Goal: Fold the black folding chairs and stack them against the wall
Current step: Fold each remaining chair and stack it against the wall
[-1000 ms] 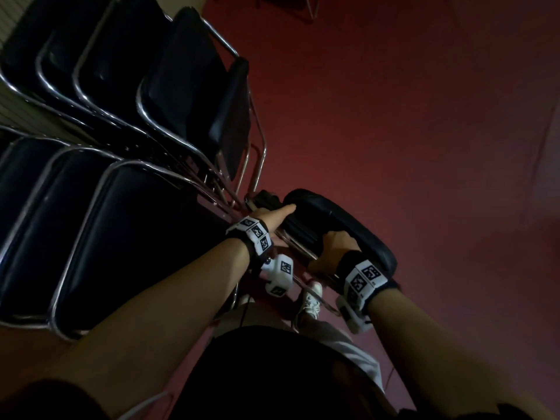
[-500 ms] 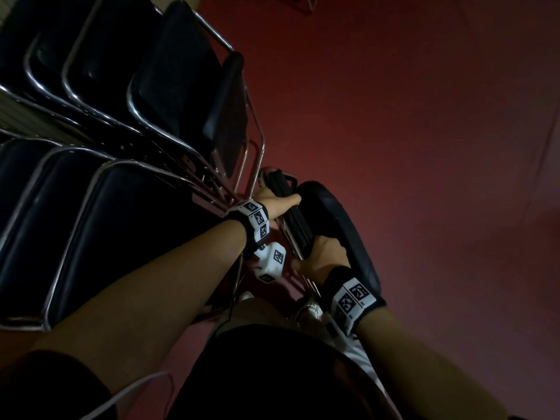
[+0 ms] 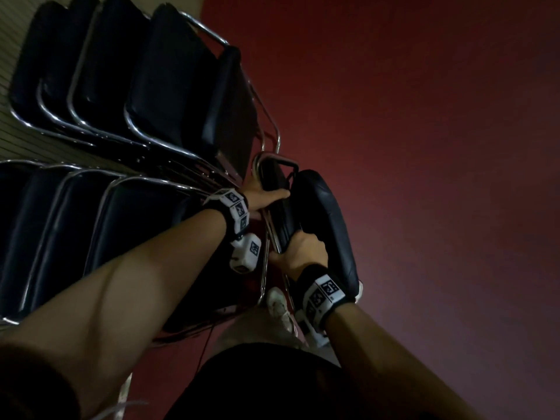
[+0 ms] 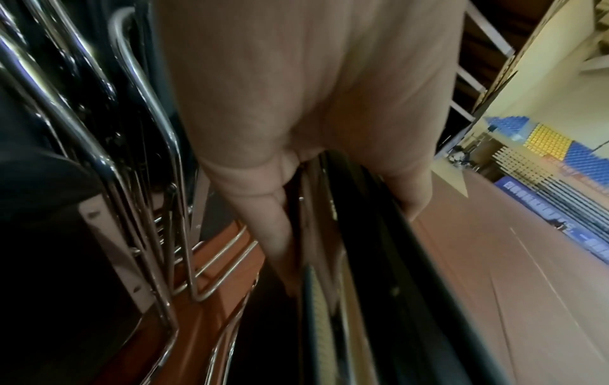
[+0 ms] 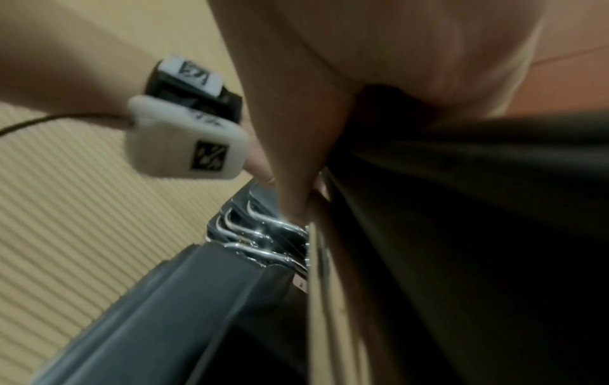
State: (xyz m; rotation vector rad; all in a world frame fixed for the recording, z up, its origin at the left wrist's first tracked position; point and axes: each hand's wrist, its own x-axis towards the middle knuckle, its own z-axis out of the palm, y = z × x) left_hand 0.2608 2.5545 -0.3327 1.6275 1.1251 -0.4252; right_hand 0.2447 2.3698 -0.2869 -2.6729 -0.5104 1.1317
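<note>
1. Just right of the two rows already leaning on the ribbed beige wall (image 3: 18, 34), the folded black padded chair with a chrome tube frame (image 3: 321, 219) hangs in both hands, nearly shut flat, seat and back close together.
2. The left hand (image 3: 260, 194) holds the chair's upper end: in the left wrist view its fingers (image 4: 263, 208) lie along one face and the thumb on the other, pinching the frame edge between them.
3. The right hand (image 3: 303, 250) is curled round the lower end where tube and black padding meet; the right wrist view shows its fingers wrapped about the frame.
4. The chair's long axis runs away from the person, roughly parallel to the outermost chair of the near row of stacked black chairs (image 3: 145, 237), which lies to the left of both hands. The left hand is nearer that row, so I judge the next move to be a sideways carry to the left, flat face leading, until frame meets frame.
5. The far row of stacked black chairs (image 3: 169, 80) stands beyond, near the held chair's upper end (a likely snag, I think).
6. Hard to make out: the held chair's feet are hidden below the arms, the head view is very dark, and both wrist views are blurred.
</note>
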